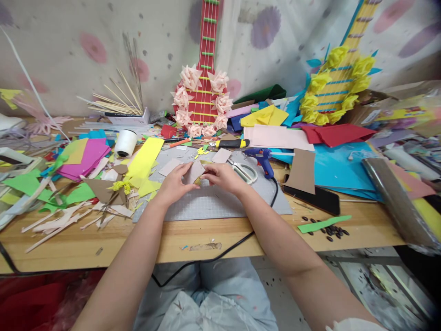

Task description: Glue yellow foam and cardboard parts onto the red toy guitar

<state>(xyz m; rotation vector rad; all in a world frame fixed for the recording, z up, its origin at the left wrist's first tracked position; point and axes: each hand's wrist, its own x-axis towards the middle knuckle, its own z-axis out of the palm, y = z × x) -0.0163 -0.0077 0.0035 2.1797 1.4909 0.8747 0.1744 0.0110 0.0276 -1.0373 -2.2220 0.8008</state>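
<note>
A small pale pinkish-grey piece of paper (195, 171) is raised between my two hands, tilted above the grey cutting mat (206, 206). My left hand (176, 184) pinches its left and lower side between thumb and fingers. At its right edge, my right hand (223, 177) has thumb and fingertips closed on it. Two similar paper pieces lie close by: one piece (169, 167) beyond my left hand, another piece (221, 156) beyond my right. White-handled scissors (248, 173) rest just right of my right hand. Farther right is a blue glue gun (262, 160).
A yellow-black utility knife (230, 143) lies behind the mat. A red paper guitar (205, 99) and a yellow one (330, 87) stand at the back. Paper scraps (72, 195) crowd the left. A black phone (320, 198) and black beads (332, 232) lie right; the cord (223, 253) crosses the table edge.
</note>
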